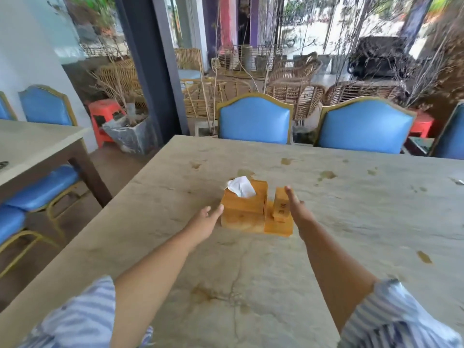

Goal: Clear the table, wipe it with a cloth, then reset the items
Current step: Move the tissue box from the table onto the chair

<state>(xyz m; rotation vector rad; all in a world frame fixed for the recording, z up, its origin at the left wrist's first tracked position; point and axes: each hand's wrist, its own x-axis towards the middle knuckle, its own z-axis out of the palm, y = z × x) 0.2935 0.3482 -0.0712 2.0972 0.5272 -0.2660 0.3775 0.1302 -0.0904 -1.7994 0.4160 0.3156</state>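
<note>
Wooden tissue holder [243,209]: mid-worktop [351,234], well in from the left edge.
Left hand [206,222]: fingers straight, at the holder's left side.
Right hand [295,205]: fingers straight, beside small block [280,205].
Block lettering: too blurred to read.

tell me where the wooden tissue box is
Head view: the wooden tissue box sits centrally on the table, between the left hand and right hand, with a smaller wooden holder at its right.

The shirt has thin blue and white stripes. The left sleeve [82,317] and right sleeve [399,315] bunch up near the elbows. Below them the 2 arms, left hand [206,222] and right hand [295,204] are bare.
</note>
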